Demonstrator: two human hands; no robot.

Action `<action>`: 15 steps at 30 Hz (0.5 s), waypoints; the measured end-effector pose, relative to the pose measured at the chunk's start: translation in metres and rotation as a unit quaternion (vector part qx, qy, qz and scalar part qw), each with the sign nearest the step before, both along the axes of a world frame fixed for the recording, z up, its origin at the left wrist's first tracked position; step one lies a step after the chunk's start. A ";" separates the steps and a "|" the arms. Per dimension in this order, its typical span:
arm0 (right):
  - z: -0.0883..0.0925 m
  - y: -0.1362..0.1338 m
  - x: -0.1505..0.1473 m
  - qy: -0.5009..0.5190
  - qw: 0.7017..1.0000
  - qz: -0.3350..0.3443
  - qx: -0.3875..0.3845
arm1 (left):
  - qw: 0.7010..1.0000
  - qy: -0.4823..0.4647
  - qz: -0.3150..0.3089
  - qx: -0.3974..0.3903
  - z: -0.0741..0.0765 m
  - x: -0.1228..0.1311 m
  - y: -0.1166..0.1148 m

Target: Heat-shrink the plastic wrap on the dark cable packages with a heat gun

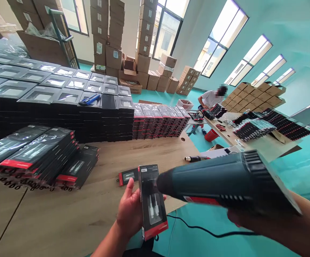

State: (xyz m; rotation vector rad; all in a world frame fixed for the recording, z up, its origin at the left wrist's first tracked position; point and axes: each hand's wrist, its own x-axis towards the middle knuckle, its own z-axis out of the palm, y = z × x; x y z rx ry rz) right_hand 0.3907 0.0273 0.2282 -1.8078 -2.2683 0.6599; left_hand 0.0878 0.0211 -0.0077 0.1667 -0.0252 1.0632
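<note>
Wood tbl (101, 207), R hand (248, 220) mostly behind gun (219, 178)

Bare from fingers to wrist, our left hand (130, 212) meets an uncovered left forearm (109, 241); our right forearm (302, 230) is equally sleeveless, the right hand (235, 217) mostly hidden. Below the near edge of the table (90, 210), we wear dark clothing (141, 252), its cut unclear.

- Bright daylight from tall dark-framed glass windows (168, 32), panes overexposed.
- Glare on clear-windowed black boxes (101, 121) along the far edge of the pale wooden desk (112, 157).
- Dark-green plastic heat gun (211, 176) shadowed underneath.
- Wide-angle slant at right.
</note>
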 end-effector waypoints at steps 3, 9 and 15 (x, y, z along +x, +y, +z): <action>0.011 0.011 -0.009 0.024 0.993 0.067 -0.098 | 1.000 0.015 -0.006 -0.004 0.004 0.003 -0.003; 0.008 0.021 0.003 -0.034 0.996 0.073 -0.028 | 0.999 0.040 -0.008 -0.019 0.004 0.000 -0.009; 0.017 0.033 -0.008 0.012 0.993 0.087 -0.076 | 0.998 0.041 -0.036 0.006 0.004 -0.009 -0.011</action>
